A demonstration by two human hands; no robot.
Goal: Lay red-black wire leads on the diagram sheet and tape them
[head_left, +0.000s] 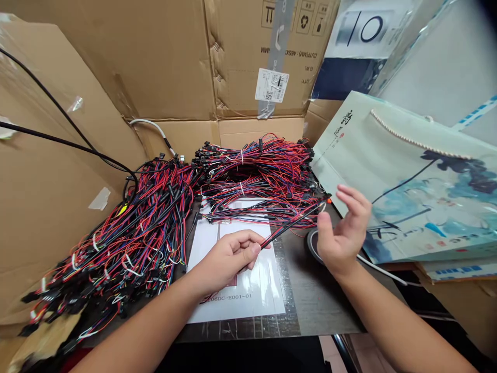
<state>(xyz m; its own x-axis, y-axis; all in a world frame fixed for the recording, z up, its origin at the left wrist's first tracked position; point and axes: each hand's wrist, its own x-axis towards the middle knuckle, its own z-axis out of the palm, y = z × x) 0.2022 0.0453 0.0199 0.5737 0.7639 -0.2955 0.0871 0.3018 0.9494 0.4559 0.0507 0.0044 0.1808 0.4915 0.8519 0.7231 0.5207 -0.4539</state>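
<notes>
My left hand is closed around a thin wire harness of red and black wires, over the printed sheet. The harness slants up and to the right, and its far end, with a pale wire and small connectors, lies near my right hand. That hand is raised, palm turned inward, thumb and fingers apart, with nothing visible in it. Behind the harness, bundles of red and black wire harnesses lie stacked. Part of a black tape roll shows behind my right hand.
A large heap of wire harnesses with white ties covers the left side. Cardboard walls stand behind and left. At right leans a pale blue paper bag. The printed sheet lies on the dark table, whose front edge is near.
</notes>
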